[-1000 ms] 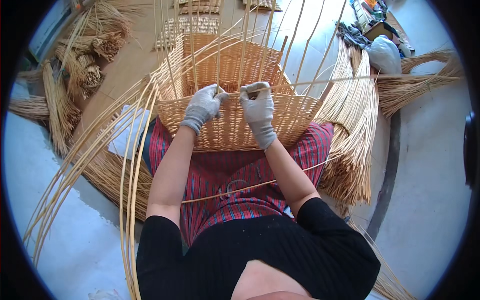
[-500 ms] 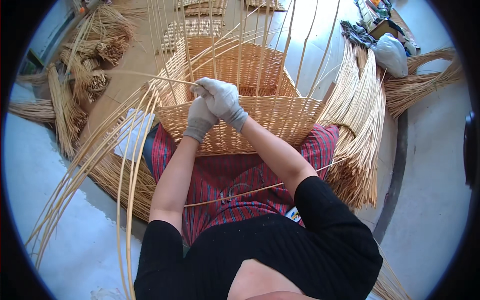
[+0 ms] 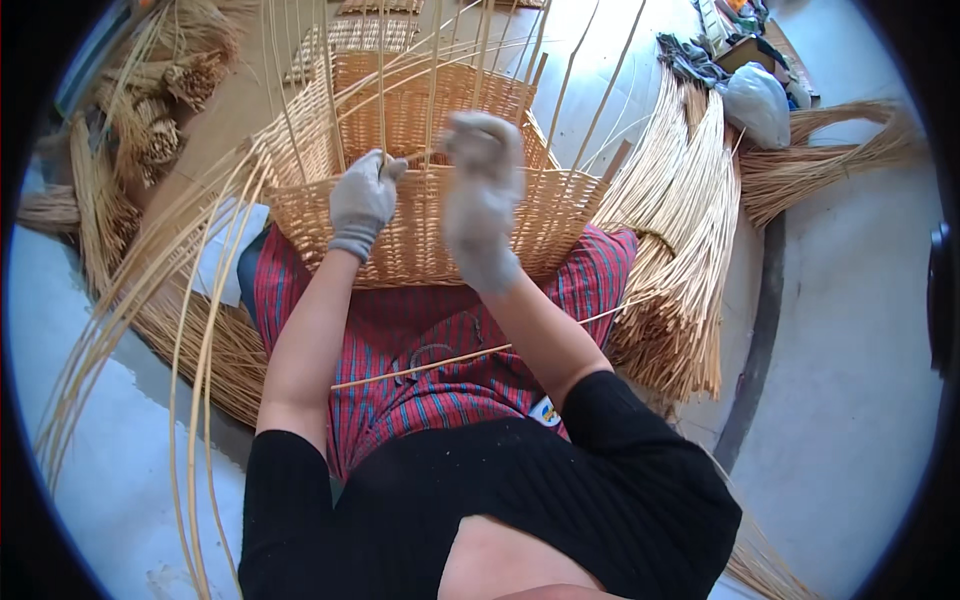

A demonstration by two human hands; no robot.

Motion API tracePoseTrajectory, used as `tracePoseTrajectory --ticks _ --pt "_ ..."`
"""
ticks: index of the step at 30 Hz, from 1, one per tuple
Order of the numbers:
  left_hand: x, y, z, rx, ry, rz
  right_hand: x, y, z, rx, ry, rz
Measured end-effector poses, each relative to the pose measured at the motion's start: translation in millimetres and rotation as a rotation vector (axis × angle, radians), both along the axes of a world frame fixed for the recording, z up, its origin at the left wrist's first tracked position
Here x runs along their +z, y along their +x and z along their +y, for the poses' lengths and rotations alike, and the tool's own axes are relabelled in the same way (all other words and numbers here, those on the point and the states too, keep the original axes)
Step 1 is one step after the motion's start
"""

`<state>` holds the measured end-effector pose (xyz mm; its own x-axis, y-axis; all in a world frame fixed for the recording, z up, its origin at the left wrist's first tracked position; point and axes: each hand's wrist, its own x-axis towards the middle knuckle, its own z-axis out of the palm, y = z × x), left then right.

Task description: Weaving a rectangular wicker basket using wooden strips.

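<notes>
A woven cane basket [image 3: 420,230] rests on my lap over striped red cloth [image 3: 380,330], with upright stakes rising from it and long loose canes trailing left. Gloved in pale grey, my left hand [image 3: 362,200] is closed on a cane at the near rim, beside an upright stake. Just right of it, my right hand [image 3: 483,200], in a similar glove and blurred, is raised over the rim, fingers curled on a cane strand [image 3: 424,155] that runs between both hands. The fine detail of that grip is smeared.
Cane bundles [image 3: 670,300] lie on the floor at right, with more bundles [image 3: 160,110] at left. A white bag [image 3: 755,105] and dark cloths sit at upper right. Woven mats [image 3: 350,35] lie beyond the basket, and a white sheet [image 3: 225,250] is left of my lap.
My right hand has swung from over my left hand back rightward and upward. My left hand stays at the rim. Basket and arms appear shifted left in view since the previous frame.
</notes>
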<state>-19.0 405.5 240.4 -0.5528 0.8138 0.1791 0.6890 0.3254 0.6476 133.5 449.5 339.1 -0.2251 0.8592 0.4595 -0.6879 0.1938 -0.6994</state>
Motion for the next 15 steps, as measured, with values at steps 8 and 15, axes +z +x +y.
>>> tracePoseTrajectory --ticks 8,15 --pt "29 10 5 0.065 0.016 -0.594 -82 91 -121 0.261 -1.003 -0.177" --pt "43 -2 -3 -0.134 -0.059 -0.808 -87 71 -139 0.546 -1.249 -0.029"
